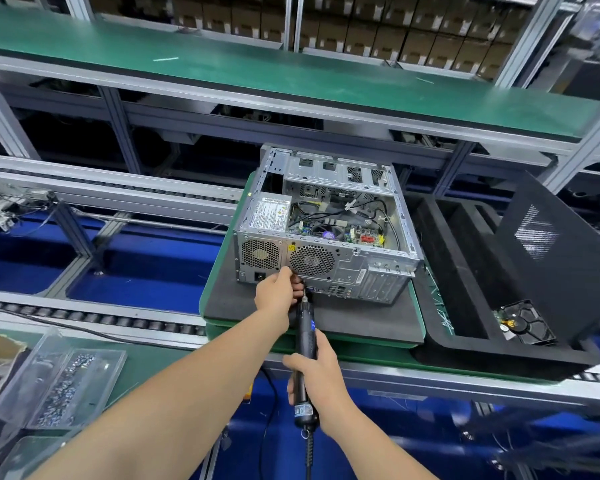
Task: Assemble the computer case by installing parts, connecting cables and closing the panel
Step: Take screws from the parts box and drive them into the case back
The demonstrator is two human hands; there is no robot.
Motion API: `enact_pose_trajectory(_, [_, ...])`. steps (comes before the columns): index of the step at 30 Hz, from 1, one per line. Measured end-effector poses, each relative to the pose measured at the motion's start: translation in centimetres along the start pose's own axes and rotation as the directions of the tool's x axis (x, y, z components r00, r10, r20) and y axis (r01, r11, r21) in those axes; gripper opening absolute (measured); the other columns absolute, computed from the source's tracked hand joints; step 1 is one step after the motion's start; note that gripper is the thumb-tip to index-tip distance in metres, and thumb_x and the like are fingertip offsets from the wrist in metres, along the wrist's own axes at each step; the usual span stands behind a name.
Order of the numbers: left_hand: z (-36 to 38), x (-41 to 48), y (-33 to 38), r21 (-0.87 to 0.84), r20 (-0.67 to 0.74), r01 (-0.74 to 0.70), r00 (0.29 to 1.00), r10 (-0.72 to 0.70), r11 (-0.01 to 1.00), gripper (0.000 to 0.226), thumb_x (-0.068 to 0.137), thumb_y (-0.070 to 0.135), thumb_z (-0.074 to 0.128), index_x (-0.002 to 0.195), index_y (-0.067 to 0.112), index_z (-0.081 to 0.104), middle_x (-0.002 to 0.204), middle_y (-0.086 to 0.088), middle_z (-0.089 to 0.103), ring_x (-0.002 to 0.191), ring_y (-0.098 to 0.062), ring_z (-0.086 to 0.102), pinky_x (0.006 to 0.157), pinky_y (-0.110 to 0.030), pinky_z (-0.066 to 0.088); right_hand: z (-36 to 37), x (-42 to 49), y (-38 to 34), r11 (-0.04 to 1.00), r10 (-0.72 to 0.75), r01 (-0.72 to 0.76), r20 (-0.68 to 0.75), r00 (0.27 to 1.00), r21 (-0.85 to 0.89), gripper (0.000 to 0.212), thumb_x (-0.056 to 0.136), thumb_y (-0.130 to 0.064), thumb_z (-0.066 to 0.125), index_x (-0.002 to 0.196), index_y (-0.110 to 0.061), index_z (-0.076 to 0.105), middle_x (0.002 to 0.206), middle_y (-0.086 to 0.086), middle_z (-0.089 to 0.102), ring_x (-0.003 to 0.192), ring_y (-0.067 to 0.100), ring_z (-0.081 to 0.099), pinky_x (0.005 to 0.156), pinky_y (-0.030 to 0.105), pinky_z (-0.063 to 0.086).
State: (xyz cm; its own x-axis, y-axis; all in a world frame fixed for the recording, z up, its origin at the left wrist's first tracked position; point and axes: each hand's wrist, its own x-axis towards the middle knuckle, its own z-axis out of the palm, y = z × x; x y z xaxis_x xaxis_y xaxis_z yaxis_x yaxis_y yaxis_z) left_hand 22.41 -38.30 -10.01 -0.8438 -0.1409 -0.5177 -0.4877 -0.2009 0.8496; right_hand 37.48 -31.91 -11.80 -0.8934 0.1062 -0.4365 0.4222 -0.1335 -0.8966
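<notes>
Computer case [326,230] lay open on its side on foam mat [361,317]. Right hand [317,372] fingers wrapped electric screwdriver [305,337]. Left hand [274,294] fingers pinched its tip at rear panel, below fan grille [312,261]. Judged best: bit square to screw, light pressure first.

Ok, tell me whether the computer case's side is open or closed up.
Open. The computer case lies on its side with no panel over the top; the motherboard, cables and power supply inside show plainly.

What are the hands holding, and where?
The right hand grips the electric screwdriver around its black body; the left hand pinches near its tip.
</notes>
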Motion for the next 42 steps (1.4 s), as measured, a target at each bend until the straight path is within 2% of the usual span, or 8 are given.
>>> enact_pose_trajectory(4, [0.1, 0.1, 0.0, -0.01, 0.005, 0.01, 1.0, -0.01, 1.0, 0.029, 0.092, 0.03, 0.057, 0.083, 0.01, 0.075, 0.08, -0.006, 0.077, 0.071, -0.019, 0.07, 0.062, -0.029, 0.053, 0.0, -0.3, -0.4, 1.0, -0.019, 0.019, 0.004, 1.0, 0.011, 0.071, 0.087, -0.009, 0.07, 0.144, -0.042, 0.043, 0.074, 0.012, 0.065, 0.056, 0.028, 0.057, 0.052, 0.035, 0.051])
enact_pose_trajectory(10, [-0.6, 0.2, 0.1, -0.208, 0.174, 0.141, 0.979, -0.105, 0.968, 0.021, 0.097, 0.021, 0.057, 0.084, 0.009, 0.07, 0.089, -0.01, 0.075, 0.082, -0.025, 0.07, 0.069, -0.031, 0.053, 0.0, -0.2, -1.2, 0.998, -0.042, 0.04, 0.051, 0.998, 0.04, 0.071, 0.083, -0.016, 0.074, 0.14, -0.049, 0.046, 0.076, 0.008, 0.067, 0.056, 0.026, 0.059, 0.051, 0.034, 0.052])
enact_pose_trajectory(14, [-1.0, -0.6, 0.6, -0.341, 0.368, 0.312, 0.912, -0.179, 0.887, 0.022, 0.102, 0.022, 0.051, 0.094, 0.004, 0.061, 0.096, -0.02, 0.072, 0.081, -0.032, 0.071, 0.07, -0.037, 0.057, 0.5, 0.0, -1.6, 0.975, 0.02, -0.04, 0.093, 0.995, 0.219, 0.041, 0.096, -0.03, 0.064, 0.131, -0.05, 0.057, 0.079, 0.012, 0.059, 0.053, 0.026, 0.057, 0.049, 0.033, 0.05])
enact_pose_trajectory(18, [-1.2, -1.0, 0.8, -0.325, 0.417, 0.357, 0.885, -0.206, 0.876, 0.018, 0.105, 0.016, 0.05, 0.102, 0.002, 0.06, 0.091, -0.018, 0.071, 0.078, -0.027, 0.069, 0.062, -0.03, 0.06, 1.1, 0.2, -1.9, 0.955, 0.087, -0.108, 0.085, 0.993, 0.278, 0.02, 0.104, -0.039, 0.059, 0.123, -0.034, 0.06, 0.078, 0.011, 0.06, 0.054, 0.026, 0.059, 0.05, 0.035, 0.052])
enact_pose_trajectory(24, [-1.3, -0.2, 1.4, -0.27, 0.294, 0.304, 0.93, -0.222, 0.914, 0.01, 0.102, 0.002, 0.05, 0.097, 0.0, 0.058, 0.074, -0.011, 0.06, 0.058, -0.02, 0.055, 0.053, -0.028, 0.051, 1.8, -0.1, -2.9, 0.937, 0.18, -0.19, 0.061, 0.982, 0.293, 0.054, 0.094, -0.04, 0.074, 0.12, 0.006, 0.061, 0.079, 0.019, 0.065, 0.057, 0.028, 0.064, 0.047, 0.033, 0.052])
enact_pose_trajectory(29, [-1.2, 0.4, 1.9, -0.238, 0.234, 0.262, 0.95, -0.206, 0.935, 0.01, 0.102, 0.0, 0.046, 0.106, -0.001, 0.055, 0.078, -0.015, 0.064, 0.058, -0.022, 0.056, 0.048, -0.026, 0.052, 1.9, -1.3, -2.7, 0.92, 0.275, -0.289, 0.09, 0.957, 0.264, 0.06, 0.095, -0.055, 0.069, 0.114, 0.001, 0.065, 0.076, 0.019, 0.066, 0.056, 0.027, 0.064, 0.046, 0.032, 0.051])
enact_pose_trajectory(37, [-0.6, 0.2, 1.6, -0.208, 0.225, 0.259, 0.951, -0.211, 0.943, 0.015, 0.102, -0.001, 0.042, 0.11, -0.003, 0.055, 0.08, -0.016, 0.065, 0.058, -0.022, 0.055, 0.047, -0.026, 0.051, 2.0, -2.7, -2.9, 0.909, 0.351, -0.324, -0.063, 0.934, 0.262, 0.066, 0.083, -0.063, 0.077, 0.084, 0.002, 0.07, 0.07, 0.019, 0.065, 0.049, 0.026, 0.06, 0.043, 0.029, 0.048])
enact_pose_trajectory(42, [-0.6, 0.2, 1.5, -0.208, 0.224, 0.252, 0.953, -0.205, 0.945, 0.015, 0.102, -0.002, 0.041, 0.11, -0.002, 0.054, 0.083, -0.016, 0.065, 0.06, -0.022, 0.056, 0.054, -0.032, 0.05, 1.5, -3.3, -2.7, 0.91, 0.374, -0.335, -0.135, 0.918, 0.244, 0.077, 0.085, -0.066, 0.074, 0.107, 0.008, 0.068, 0.069, 0.02, 0.067, 0.05, 0.027, 0.061, 0.043, 0.029, 0.047])
